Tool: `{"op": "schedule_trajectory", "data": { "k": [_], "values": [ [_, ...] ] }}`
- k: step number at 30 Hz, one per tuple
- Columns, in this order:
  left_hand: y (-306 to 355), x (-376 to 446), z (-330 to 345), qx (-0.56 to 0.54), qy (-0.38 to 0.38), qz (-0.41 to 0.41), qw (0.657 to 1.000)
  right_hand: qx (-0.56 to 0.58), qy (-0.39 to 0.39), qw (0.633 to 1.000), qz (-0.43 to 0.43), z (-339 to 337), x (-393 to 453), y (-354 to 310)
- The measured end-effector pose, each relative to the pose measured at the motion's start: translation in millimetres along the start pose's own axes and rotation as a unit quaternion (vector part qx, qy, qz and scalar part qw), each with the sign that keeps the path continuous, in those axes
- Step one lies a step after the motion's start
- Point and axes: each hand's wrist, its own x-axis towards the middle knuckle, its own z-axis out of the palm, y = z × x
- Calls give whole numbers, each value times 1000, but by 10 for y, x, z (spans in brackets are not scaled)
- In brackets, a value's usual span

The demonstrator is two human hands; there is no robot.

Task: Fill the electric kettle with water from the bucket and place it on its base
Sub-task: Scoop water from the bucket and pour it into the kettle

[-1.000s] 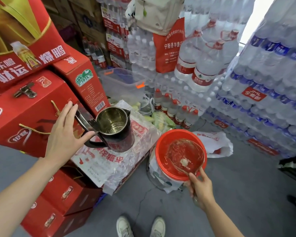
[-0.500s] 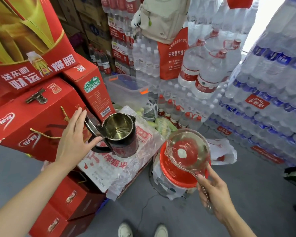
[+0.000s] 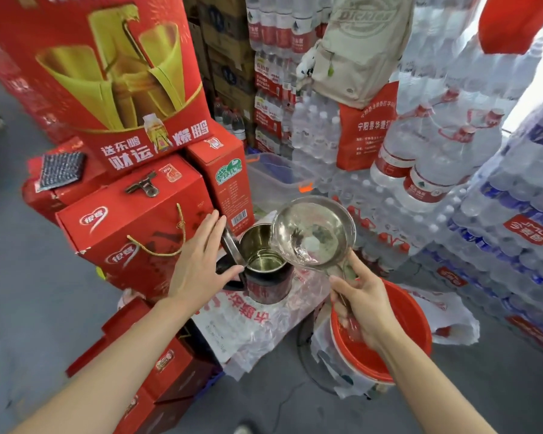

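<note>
Your right hand (image 3: 365, 305) grips the clear ladle (image 3: 314, 234), tipped over the open electric kettle (image 3: 265, 264) sitting on the wrapped bottle pack (image 3: 248, 327). Left hand (image 3: 198, 264), fingers straight, props its lid (image 3: 231, 244) back. Red bucket (image 3: 411, 317) is below your right wrist.

Change, ladle (image 3: 314, 234): you are lifting it clear of the red bucket (image 3: 417, 311) and swinging it left; it is now tipping over the kettle (image 3: 265, 261) mouth. Right hand (image 3: 365, 305): rising with the handle, gripping it above the bucket rim. Water: possibly starting to spill from the ladle's lip into the kettle, though blur obscures it.
</note>
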Motion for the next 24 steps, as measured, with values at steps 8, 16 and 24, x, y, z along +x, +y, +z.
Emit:
{"op": "schedule_trajectory", "data": {
  "k": [8, 16, 24],
  "values": [
    [-11, 18, 5, -16, -8, 1, 1000, -89, 20, 996, -17, 315, 265, -153],
    [-23, 37, 24, -35, -1, 17, 999, -171, 62, 983, -35, 320, 465, -129],
    [-9, 58, 25, -46, 9, 29, 998, -217, 74, 972, -55, 303, 535, -77]
  ]
}}
